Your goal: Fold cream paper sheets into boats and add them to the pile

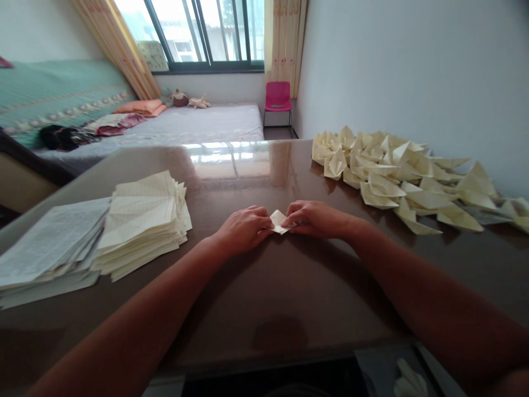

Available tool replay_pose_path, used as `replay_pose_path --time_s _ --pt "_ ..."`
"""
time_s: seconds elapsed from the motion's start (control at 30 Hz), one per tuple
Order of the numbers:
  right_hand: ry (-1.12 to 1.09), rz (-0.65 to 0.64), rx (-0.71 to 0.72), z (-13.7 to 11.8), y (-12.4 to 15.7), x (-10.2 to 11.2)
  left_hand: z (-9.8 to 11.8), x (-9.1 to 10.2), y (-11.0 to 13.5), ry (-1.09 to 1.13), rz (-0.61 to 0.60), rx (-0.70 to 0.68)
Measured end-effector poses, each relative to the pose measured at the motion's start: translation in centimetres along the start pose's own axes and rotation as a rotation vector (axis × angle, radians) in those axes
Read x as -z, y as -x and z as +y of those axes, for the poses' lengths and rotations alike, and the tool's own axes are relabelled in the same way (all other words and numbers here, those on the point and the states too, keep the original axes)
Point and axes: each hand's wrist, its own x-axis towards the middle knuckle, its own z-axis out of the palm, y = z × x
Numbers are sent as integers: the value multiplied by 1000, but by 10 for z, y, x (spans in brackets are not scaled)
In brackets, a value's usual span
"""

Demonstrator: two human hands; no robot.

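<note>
Between my two hands is a small folded piece of cream paper [279,219], with a pointed top, just above the brown glossy table [256,286] or resting on it; I cannot tell which. My left hand [248,227] pinches its left corner, fingers closed. On the opposite corner, my right hand [314,219] pinches it the same way. The fingertips hide both ends of the paper. Off to the right lies a heap of folded paper boats [384,165] in the same cream colour.
On the table's left side sit a stack of cream sheets [136,215] and, beside it, a stack of greyish printed sheets [53,237]. Past the far edge are a bed [223,124] and a pink chair [278,96]. A white wall [405,71] borders the right.
</note>
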Motion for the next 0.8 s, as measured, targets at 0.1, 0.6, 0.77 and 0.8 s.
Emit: replay_pose_path --time_s 0.1,0.6,0.77,0.8 --pt "-125 9 -11 6 -1 -2 -1 0 -2 66 18 34" --pt "14 204 -475 2 -16 -32 -2 -22 -12 64 116 354" --pt "60 203 -465 0 -16 -33 3 -24 -9 -37 136 328" --pt "65 208 -456 0 -16 -33 4 -24 -8 -56 148 309"
